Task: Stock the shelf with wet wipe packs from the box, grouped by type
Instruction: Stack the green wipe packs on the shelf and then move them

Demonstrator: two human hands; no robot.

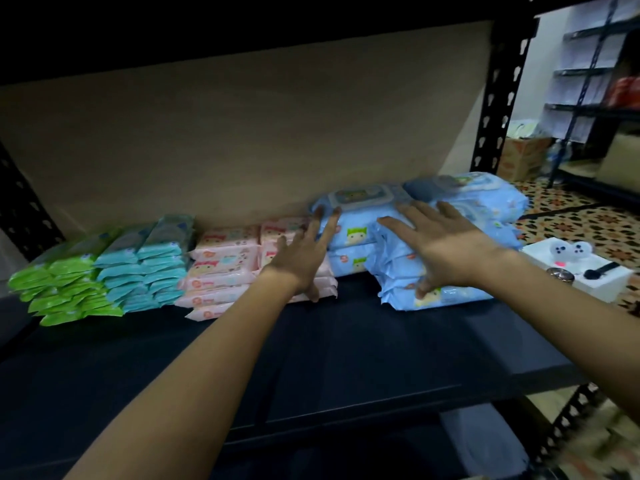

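Observation:
Wet wipe packs stand in groups along the back of the dark shelf (311,358): green packs (59,282) at the left, teal packs (149,268), pink packs (225,268), then large blue packs (485,202) at the right. My left hand (304,254) reaches forward with straight fingers, touching the left blue stack (353,237) beside the pink packs. My right hand (446,244) lies flat with spread fingers on the front stack of blue packs (443,292), its thumb down the stack's front. The box is out of view.
A black perforated shelf post (498,98) rises at the right. Beyond it are a patterned tile floor (588,220), a white block (588,271) with small items, a cardboard box (519,157) and more shelving (595,81). A beige wall backs the shelf.

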